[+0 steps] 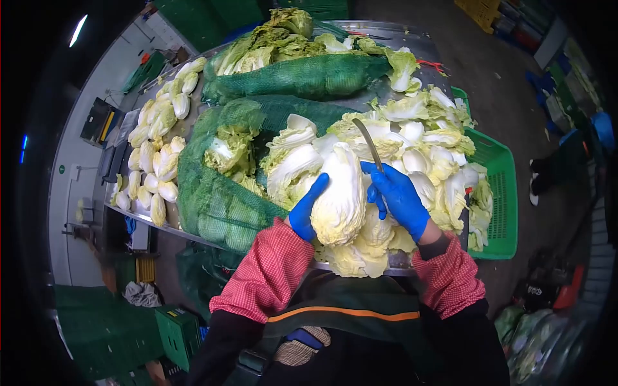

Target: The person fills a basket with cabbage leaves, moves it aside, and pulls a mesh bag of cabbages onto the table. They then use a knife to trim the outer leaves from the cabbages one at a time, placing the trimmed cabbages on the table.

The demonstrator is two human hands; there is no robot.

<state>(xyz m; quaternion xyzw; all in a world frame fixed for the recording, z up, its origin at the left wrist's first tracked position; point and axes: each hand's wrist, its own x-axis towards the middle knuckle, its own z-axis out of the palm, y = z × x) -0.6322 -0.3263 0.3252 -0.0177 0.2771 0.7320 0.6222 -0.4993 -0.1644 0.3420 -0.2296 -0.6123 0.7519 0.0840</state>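
A pale napa cabbage (339,196) stands over the pile of leaves, close to my body. My left hand (308,209), in a blue glove, grips its left side with the thumb up along it. My right hand (398,196), also gloved in blue, is closed around a knife with a curved blade (367,141). The blade points up and away, just right of the cabbage; the knife's handle is hidden in the fist. Loose cabbage leaves (425,151) surround both hands. Beside my left hand lies a green mesh sack (222,215) with cabbages inside.
Another filled mesh sack (299,77) lies at the back of the metal table (421,48). Several trimmed cabbages (158,161) are grouped at the table's left. A green crate (505,193) stands off the right edge with leaves spilling towards it. A person's leg (547,170) shows far right.
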